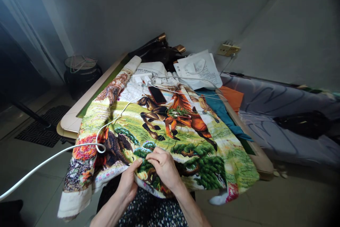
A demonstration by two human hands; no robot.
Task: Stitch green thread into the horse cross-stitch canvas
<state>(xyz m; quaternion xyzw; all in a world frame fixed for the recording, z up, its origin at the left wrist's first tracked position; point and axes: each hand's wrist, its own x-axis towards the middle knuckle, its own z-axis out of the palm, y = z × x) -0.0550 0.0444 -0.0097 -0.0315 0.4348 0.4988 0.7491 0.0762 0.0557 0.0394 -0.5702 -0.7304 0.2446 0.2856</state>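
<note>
Cross-stitch canvas [183, 142] covers much of the table [70, 120], its left side rolled up and its near edge hanging over the lap, where a speckled garment [154, 211] shows. From my end of the feed, I see the left hand [129, 181] grasping that near edge, thumb on top and the other fingers tucked underneath, mostly hidden. The right hand [166, 168] is just beside it, over the stitched green foliage, with thumb and forefinger pinched together; I cannot tell what, if anything, sits between the tips. Beyond the hands, I make out a bundle of green thread [178, 111] on the red horse and a dark-screened phone [157, 95] near a white charger [147, 80]. One white cable [47, 158] loops across the canvas's left part. A white bag [198, 71] lies at the table's far side.
</note>
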